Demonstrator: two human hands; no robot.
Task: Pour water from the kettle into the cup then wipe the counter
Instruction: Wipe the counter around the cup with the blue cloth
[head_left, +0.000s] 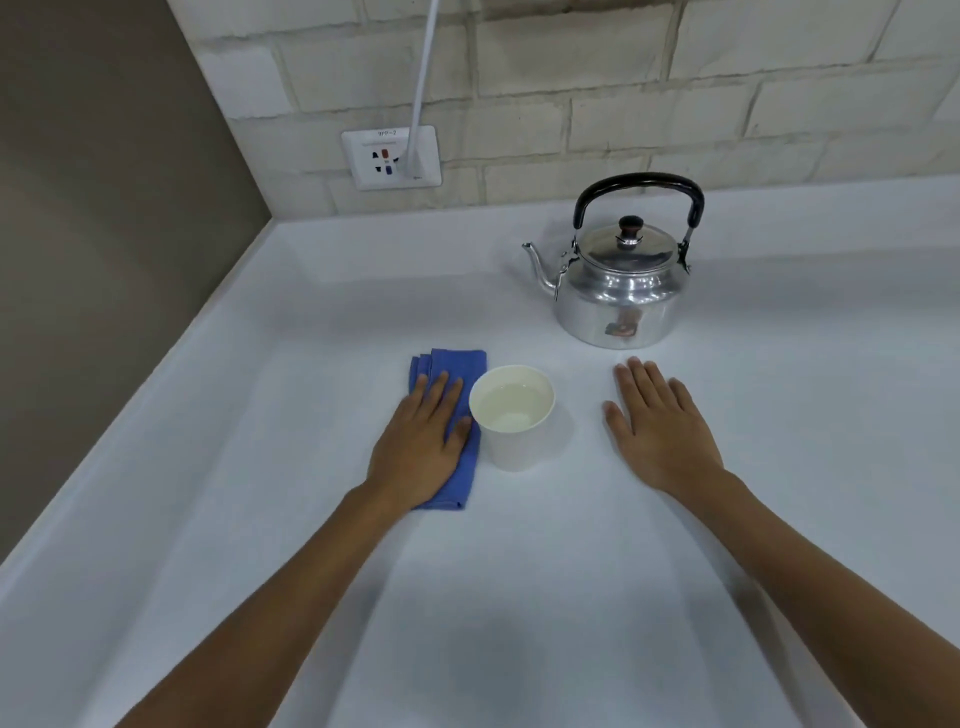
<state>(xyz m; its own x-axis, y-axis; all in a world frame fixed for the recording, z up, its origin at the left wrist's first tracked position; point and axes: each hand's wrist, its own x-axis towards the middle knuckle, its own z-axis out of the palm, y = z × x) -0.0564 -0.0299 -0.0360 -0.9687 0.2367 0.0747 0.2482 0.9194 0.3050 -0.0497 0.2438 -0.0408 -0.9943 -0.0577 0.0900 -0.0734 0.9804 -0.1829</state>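
A shiny metal kettle (621, 291) with a black handle stands upright at the back right of the white counter (519, 597), spout pointing left. A white paper cup (513, 418) holding water stands in the middle. A folded blue cloth (451, 366) lies just left of the cup. My left hand (418, 447) rests flat on the cloth, fingers extended, thumb near the cup's wall. My right hand (657, 428) lies flat on the counter to the right of the cup, in front of the kettle, holding nothing.
A brick wall runs along the back with a wall socket (390, 157) and a white cable (423, 78) plugged into it. A brown side wall (93, 260) borders the counter on the left.
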